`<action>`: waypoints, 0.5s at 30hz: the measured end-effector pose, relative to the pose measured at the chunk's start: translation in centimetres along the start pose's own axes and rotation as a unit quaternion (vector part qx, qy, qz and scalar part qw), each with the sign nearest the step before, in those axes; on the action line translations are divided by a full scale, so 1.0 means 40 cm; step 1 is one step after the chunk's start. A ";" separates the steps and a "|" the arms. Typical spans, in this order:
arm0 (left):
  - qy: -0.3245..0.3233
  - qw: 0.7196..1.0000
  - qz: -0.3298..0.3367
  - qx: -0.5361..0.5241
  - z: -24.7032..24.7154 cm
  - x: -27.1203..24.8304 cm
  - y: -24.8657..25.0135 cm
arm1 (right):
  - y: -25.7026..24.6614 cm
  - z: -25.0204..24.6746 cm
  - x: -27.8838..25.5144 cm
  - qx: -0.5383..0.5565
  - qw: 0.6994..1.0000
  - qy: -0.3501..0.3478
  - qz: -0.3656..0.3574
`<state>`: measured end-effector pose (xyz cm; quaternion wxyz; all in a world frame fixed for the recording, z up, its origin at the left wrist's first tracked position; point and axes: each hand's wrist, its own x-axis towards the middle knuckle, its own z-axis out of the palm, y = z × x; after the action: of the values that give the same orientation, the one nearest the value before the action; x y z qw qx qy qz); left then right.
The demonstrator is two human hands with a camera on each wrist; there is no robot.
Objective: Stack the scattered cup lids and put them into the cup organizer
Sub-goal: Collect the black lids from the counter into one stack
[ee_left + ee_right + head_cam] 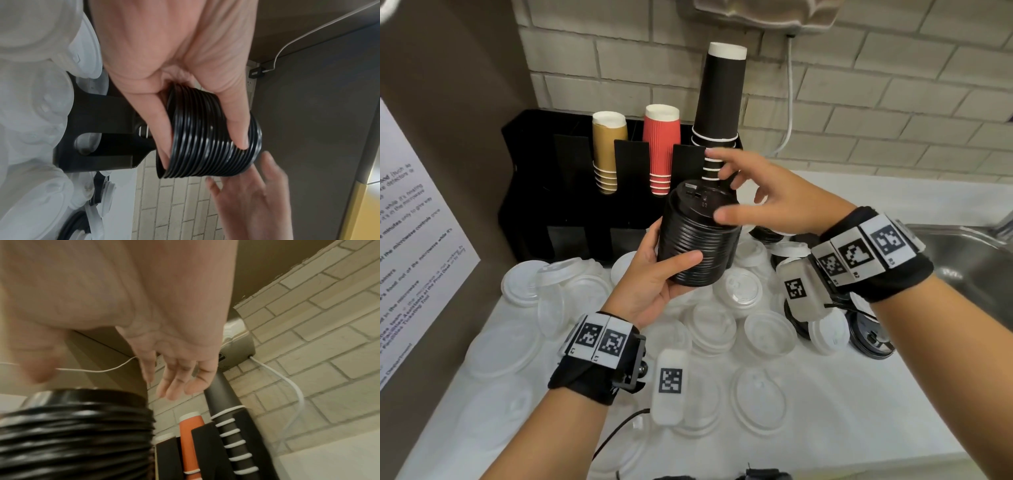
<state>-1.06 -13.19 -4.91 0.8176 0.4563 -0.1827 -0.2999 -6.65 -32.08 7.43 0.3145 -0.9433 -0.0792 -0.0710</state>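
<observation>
My left hand (654, 270) grips a tall stack of black lids (697, 236) from below and the side, held tilted above the counter; the stack of black lids (207, 138) shows between thumb and fingers in the left wrist view. My right hand (753, 192) hovers open just over the stack's top, fingers spread, holding nothing; its fingers (176, 382) hang above the stack of black lids (76, 431). Behind stands the black cup organizer (534, 192) with gold, red and black cup stacks. Several white lids (739, 291) and a few black lids (869, 339) lie scattered on the counter.
A tall stack of black cups (719, 102) rises from the organizer's right slot, close behind my right hand. A steel sink (969, 260) lies at the right. A brown side wall with a paper notice (410, 240) bounds the left. A white cable (789, 102) runs down the brick wall.
</observation>
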 end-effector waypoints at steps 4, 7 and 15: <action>0.008 1.000 0.015 -0.002 -0.017 0.001 0.007 | 0.051 -0.019 -0.052 -0.039 0.996 0.045 0.073; 0.010 1.000 0.029 -0.007 -0.031 0.003 0.011 | 0.123 -0.016 -0.105 -0.241 0.956 -0.080 0.146; -0.005 0.999 0.043 -0.001 -0.035 -0.004 0.007 | 0.268 0.046 -0.176 -0.333 0.848 -0.217 0.351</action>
<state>-0.30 -12.05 -5.40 0.8294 0.4452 -0.2059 -0.2672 -11.29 -40.15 -1.56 -0.0394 -0.9477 0.2193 0.2284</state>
